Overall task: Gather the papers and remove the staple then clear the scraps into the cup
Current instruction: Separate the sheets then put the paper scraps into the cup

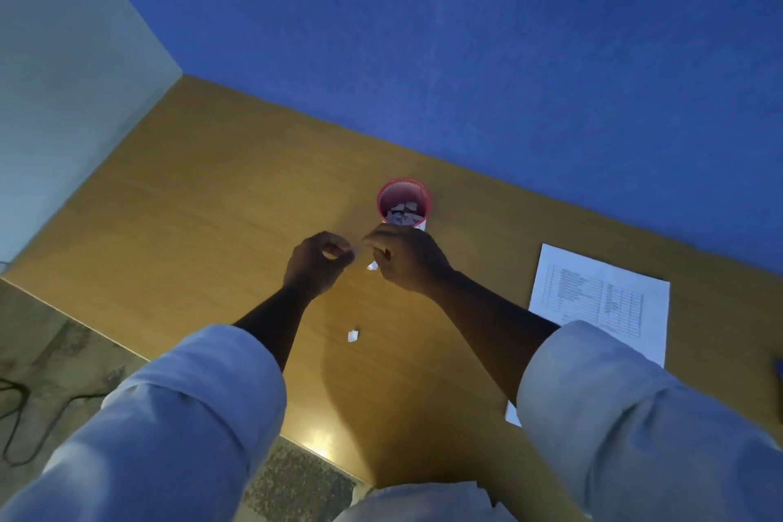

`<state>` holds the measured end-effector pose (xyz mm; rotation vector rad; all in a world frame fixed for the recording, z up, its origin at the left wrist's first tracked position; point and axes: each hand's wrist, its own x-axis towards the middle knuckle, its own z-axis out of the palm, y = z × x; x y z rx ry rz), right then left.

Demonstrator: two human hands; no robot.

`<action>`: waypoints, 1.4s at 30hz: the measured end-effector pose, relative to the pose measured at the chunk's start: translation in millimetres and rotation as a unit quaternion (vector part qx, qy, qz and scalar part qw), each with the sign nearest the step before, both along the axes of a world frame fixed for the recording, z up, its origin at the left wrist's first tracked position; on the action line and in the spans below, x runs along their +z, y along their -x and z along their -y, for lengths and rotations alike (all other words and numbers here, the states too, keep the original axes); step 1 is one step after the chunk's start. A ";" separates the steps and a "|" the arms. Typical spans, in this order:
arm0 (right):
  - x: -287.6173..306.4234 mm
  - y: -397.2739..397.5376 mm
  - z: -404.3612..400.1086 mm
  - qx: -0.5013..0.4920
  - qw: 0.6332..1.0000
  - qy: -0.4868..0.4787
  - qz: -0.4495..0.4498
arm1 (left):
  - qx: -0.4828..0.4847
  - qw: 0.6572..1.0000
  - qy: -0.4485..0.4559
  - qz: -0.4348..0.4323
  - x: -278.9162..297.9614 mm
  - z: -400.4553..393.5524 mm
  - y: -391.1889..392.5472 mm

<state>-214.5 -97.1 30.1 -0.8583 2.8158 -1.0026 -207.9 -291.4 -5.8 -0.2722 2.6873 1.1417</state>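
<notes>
Sleeves (178, 415) low; left hand (317, 263) and right hand (402, 259) each pinch a scrap near cup (404, 201). Advice: drop over rim, then grab bench (190, 203) scrap (353, 335).

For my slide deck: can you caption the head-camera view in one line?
Both hands, left and right, pinch paper scraps beside the red cup; one scrap lies on the desk.

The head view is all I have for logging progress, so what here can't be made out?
- Printed sheet: text too small; near corner hidden by the right sleeve.
- Staple: too small to find.
- Between the left hand and right hand: pinched bit mostly hidden by fingers.
- Cup: depth of scraps unclear.
- Dark object: cut off by right edge.
</notes>
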 end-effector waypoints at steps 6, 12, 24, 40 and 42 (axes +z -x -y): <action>-17.4 -5.9 10.2 -0.003 0.989 -0.099 0.113 | -0.144 0.977 0.012 0.158 -11.0 20.3 -21.6; -26.9 -7.3 12.3 0.064 0.969 -0.192 0.139 | -0.261 0.944 0.066 0.192 -13.0 17.5 -37.2; -42.7 -17.5 4.9 0.083 0.962 -0.236 0.111 | -0.281 0.948 0.088 0.121 -24.6 14.5 -40.6; -49.3 -21.0 -11.2 -0.034 0.964 -0.204 0.170 | -0.164 0.977 0.037 0.133 -27.1 5.4 -37.6; -47.1 -20.8 -13.0 -0.017 0.967 -0.185 0.171 | -0.142 0.981 0.023 0.130 -26.3 4.4 -35.2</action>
